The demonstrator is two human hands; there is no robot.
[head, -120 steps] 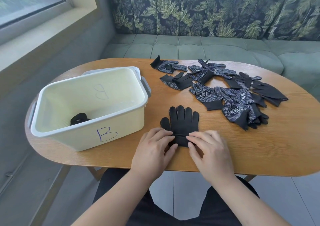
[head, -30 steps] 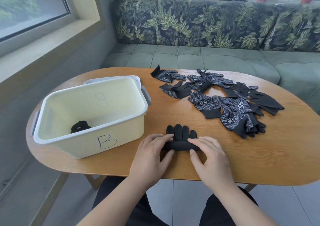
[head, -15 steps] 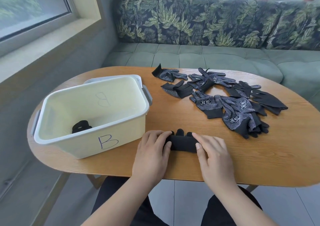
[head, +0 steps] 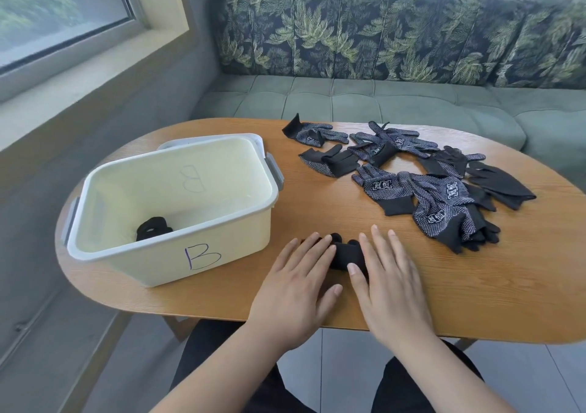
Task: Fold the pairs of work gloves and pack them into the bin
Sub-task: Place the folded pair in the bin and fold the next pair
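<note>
Head view: flattening the roll before it goes in

Both hands lie flat with fingers straight and slightly spread. The left hand (head: 298,289) and right hand (head: 390,289) press the rolled glove pair (head: 347,255) onto the table (head: 475,286) near its front edge. I'd press evenly at both ends, then pinch the roll closed and carry it to 10 o'clock into the bin (head: 142,260), beside the 1 bundle (head: 153,228) inside. Loose gloves (head: 437,203) wait at 1 o'clock.

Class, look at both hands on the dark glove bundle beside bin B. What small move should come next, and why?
Probably push the glove bundle forward to finish the roll. The left hand and right hand press flat on it with straight fingers, and glove tips poke out past its far edge, so it seems unready for the bin.
</note>
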